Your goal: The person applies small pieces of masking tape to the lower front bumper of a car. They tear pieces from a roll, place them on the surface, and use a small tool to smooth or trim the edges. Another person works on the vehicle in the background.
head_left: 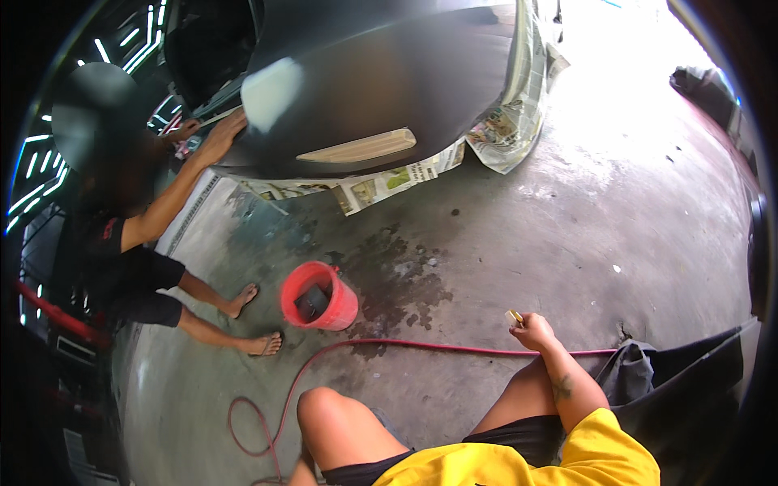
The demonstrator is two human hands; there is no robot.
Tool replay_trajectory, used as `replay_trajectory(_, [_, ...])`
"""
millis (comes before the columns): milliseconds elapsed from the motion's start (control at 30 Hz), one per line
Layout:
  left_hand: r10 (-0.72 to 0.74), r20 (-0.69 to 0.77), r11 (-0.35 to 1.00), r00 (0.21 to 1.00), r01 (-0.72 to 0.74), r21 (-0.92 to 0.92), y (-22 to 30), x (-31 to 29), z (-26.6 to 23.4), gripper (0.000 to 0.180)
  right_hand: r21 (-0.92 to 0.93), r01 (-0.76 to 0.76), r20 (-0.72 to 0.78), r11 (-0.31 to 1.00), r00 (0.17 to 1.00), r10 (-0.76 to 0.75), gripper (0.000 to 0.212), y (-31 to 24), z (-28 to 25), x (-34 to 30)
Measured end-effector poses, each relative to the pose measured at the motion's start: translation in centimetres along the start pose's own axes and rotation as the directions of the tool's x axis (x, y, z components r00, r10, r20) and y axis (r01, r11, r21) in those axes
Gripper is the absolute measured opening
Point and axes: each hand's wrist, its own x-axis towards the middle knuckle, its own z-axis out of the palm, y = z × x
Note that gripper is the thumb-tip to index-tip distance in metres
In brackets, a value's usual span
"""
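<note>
Fingers closed, the right hand (533, 332) grips a small yellow piece (513, 315) above the floor (462, 259). Apparently light and stiff, it should suit a pinch at its near end. The left hand is out of view.

The held piece (513, 317) looks golden, the bucket (344, 309) red, the shirt (604, 454) yellow, the hose (454, 347) pinkish-red.
</note>
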Motion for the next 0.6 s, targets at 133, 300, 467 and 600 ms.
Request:
replay_trajectory(133, [0.063, -0.237, 0.93, 0.97, -0.143, -0.339, 6.0, 0.6, -10.7, 0.032, -0.287, 0.1, 0.187, 0.953, 0.981, -0.046, 0.042, 2.5, -0.1, 4.4])
replay_trajectory(300, [0.056, -0.459, 0.665, 0.887, -0.376, -0.645, 17.7, -5.8, -23.1, 0.026, 0.126, 0.056, 0.185, 0.99, 0.98, -0.079, 0.038, 2.5, 2.1, 9.0])
replay_trajectory(467, [0.251, -0.685, 0.779, 0.684, -0.562, -0.277, 27.2, -9.8, -23.4, 0.021, 0.318, 0.245, 0.072, 0.916, 0.957, -0.281, 0.032, -5.6, 2.4, 4.7])
replay_trajectory(600, [0.197, -0.68, 0.855, 0.706, -0.463, -0.233, 27.1, -10.4, -21.0, 0.043, 0.334, 0.186, 0.147, 0.924, 0.958, -0.245, 0.028, -6.5, 1.7, 4.0])
